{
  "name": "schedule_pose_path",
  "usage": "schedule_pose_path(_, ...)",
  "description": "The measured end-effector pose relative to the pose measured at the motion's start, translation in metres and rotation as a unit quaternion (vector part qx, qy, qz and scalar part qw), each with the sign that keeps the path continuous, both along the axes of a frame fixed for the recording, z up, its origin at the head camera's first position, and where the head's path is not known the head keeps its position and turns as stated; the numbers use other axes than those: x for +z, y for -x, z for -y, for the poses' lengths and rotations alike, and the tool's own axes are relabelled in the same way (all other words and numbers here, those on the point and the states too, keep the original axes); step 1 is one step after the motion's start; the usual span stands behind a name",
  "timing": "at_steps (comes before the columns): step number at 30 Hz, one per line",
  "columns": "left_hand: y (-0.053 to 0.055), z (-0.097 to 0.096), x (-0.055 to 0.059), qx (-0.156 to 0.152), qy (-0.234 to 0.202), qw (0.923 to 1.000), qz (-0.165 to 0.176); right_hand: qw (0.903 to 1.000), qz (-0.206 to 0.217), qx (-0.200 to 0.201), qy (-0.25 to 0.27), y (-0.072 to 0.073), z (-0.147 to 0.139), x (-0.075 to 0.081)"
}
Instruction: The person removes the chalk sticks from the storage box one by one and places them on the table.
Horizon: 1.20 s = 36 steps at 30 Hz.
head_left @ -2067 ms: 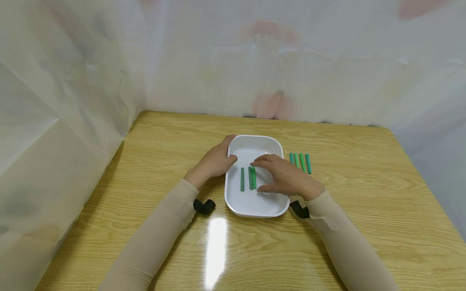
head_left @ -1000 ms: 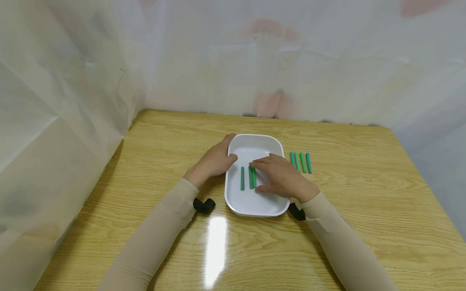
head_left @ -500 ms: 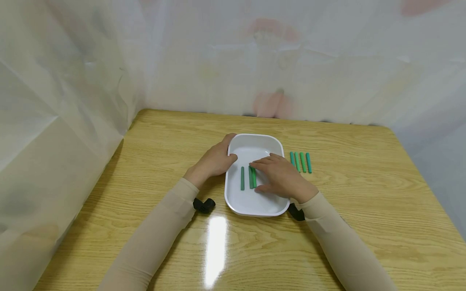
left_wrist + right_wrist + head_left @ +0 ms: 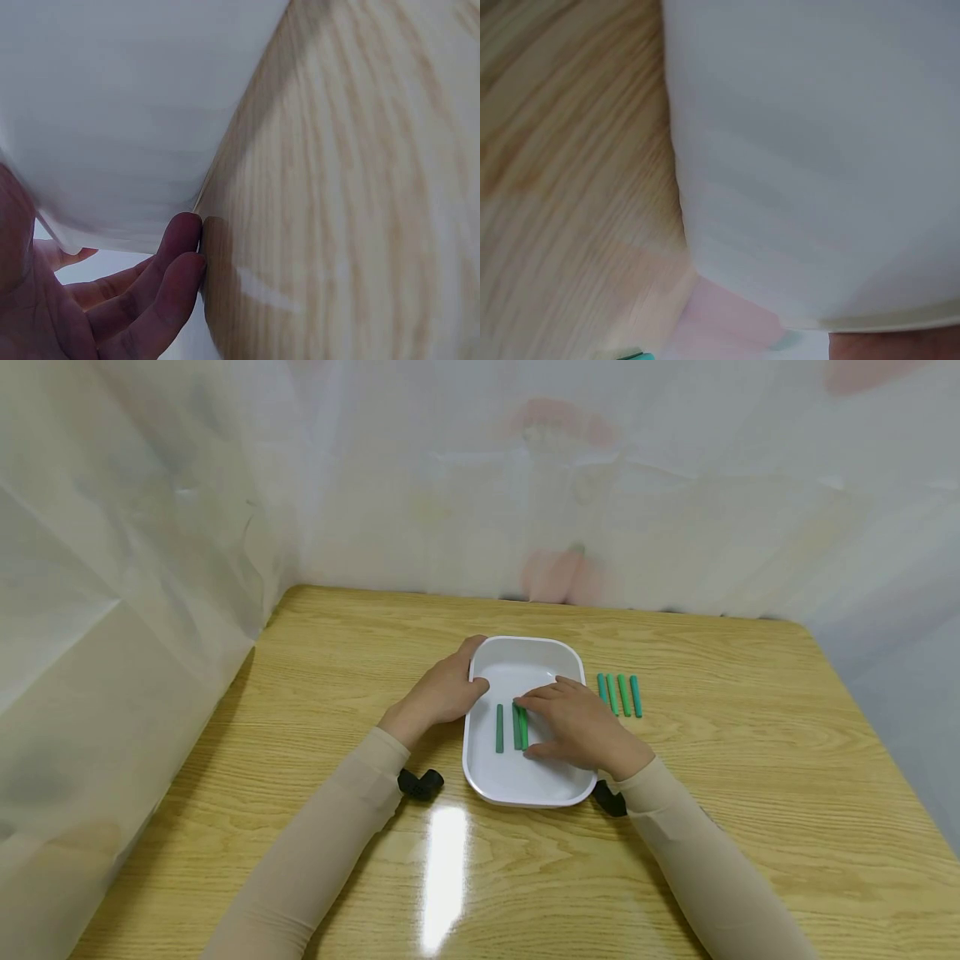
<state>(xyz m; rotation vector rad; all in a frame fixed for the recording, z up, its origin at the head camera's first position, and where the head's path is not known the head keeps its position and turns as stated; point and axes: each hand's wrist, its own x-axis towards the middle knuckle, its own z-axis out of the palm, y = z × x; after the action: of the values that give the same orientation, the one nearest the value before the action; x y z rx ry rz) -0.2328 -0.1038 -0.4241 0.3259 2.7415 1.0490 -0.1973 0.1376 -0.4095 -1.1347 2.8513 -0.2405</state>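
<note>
My left hand (image 4: 445,687) grips the left rim of a white rectangular basin (image 4: 525,785) in the head view, thumb over the rim inside. In the left wrist view its fingers (image 4: 178,281) lie low along the outer wall, close to the table. My right hand (image 4: 581,727) reaches into the basin over the right rim. It pinches a bright green stick (image 4: 524,731) lengthwise, fingertips at the far end and thumb at the near end. A darker green stick (image 4: 517,735) lies right beside it, and another dark green stick (image 4: 499,729) lies further left on the basin floor.
Several green and teal sticks (image 4: 624,695) lie in a row on the wooden table (image 4: 735,727), right of the basin. Black wrist mounts (image 4: 422,785) sit under both forearms. Patterned sheeting (image 4: 450,510) hangs behind the table and along its left side.
My right hand has shifted slightly left, and its thumb and fingertips have come in to the ends of the bright green stick. Left hand and basin stay put.
</note>
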Motion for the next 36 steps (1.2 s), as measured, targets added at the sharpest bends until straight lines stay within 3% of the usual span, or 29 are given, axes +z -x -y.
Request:
schedule_pose_path(22,-0.001,0.0005,0.0018,-0.001,-0.007,1.0,0.001,0.9999,0.008,0.003,0.006,0.0014,-0.0007,-0.0011)
schedule_pose_path(36,-0.001,0.0,0.0022,-0.001,-0.007,1.0,0.001,0.9973,0.039,0.013,0.061,0.0024,-0.0028,0.0054)
